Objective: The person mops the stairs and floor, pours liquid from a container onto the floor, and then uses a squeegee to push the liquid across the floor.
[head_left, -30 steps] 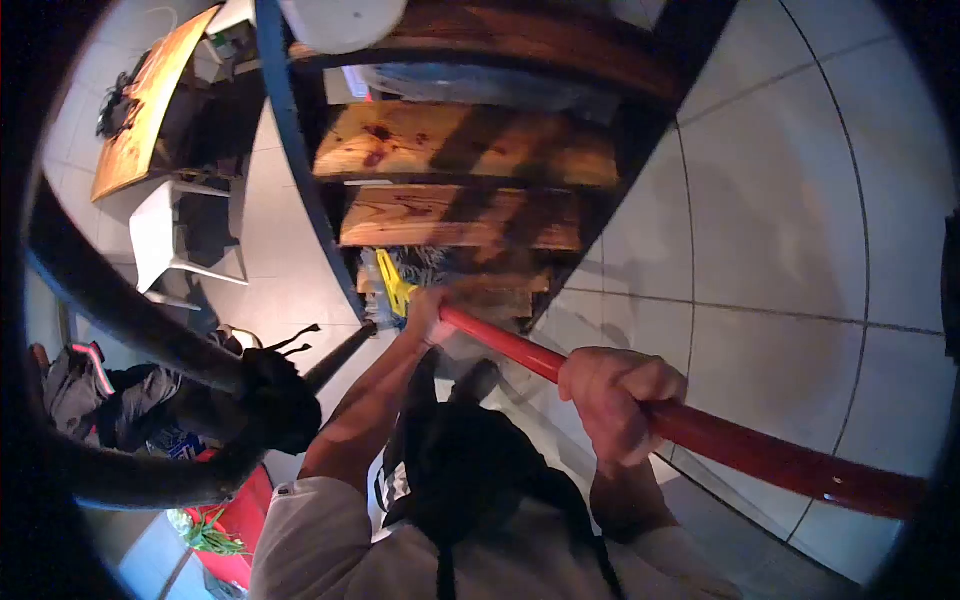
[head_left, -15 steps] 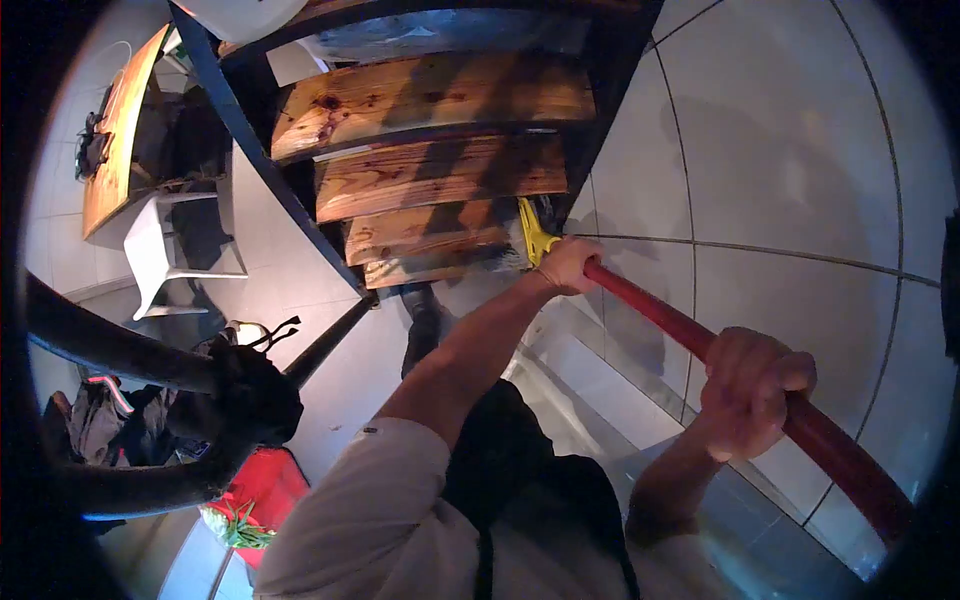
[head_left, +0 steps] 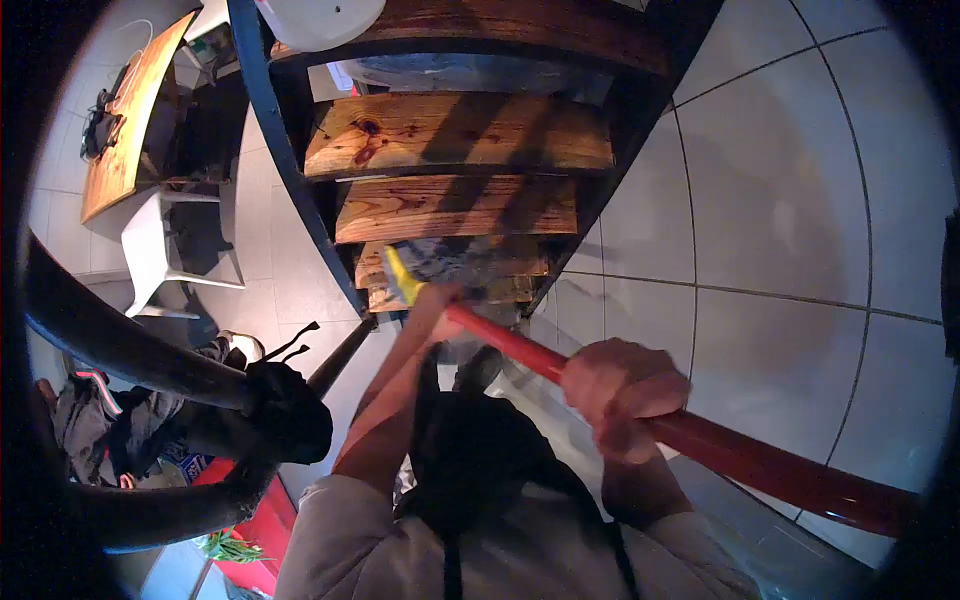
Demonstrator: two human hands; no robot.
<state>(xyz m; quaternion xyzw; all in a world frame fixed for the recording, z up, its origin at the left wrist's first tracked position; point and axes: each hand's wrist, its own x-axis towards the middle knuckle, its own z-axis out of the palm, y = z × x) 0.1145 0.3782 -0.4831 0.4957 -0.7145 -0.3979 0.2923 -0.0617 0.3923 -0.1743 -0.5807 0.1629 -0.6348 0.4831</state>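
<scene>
Both my hands grip the red handle of a mop (head_left: 510,345), which slants across the view from the wooden stairs to the lower right. My left hand (head_left: 432,312) is closed low on the handle, just behind the yellow mop clamp (head_left: 402,278). Higher up, my right hand (head_left: 625,385) wraps around the thicker-looking part of the handle. Grey, blurred mop strands (head_left: 445,262) lie over a lower wooden step (head_left: 525,255). Part of that step is hidden behind the strands and my left hand.
Dark metal stringers flank the stairs, with a tiled wall (head_left: 760,230) to the right. A black railing (head_left: 130,335) with a black bag (head_left: 290,412) curves along the left. Beyond it are a white chair (head_left: 150,245), a wooden table (head_left: 130,130) and another person's dark clothing (head_left: 140,420).
The mop head and my left hand have swept left across the step. My right hand has also moved left, and the view has shifted slightly.
</scene>
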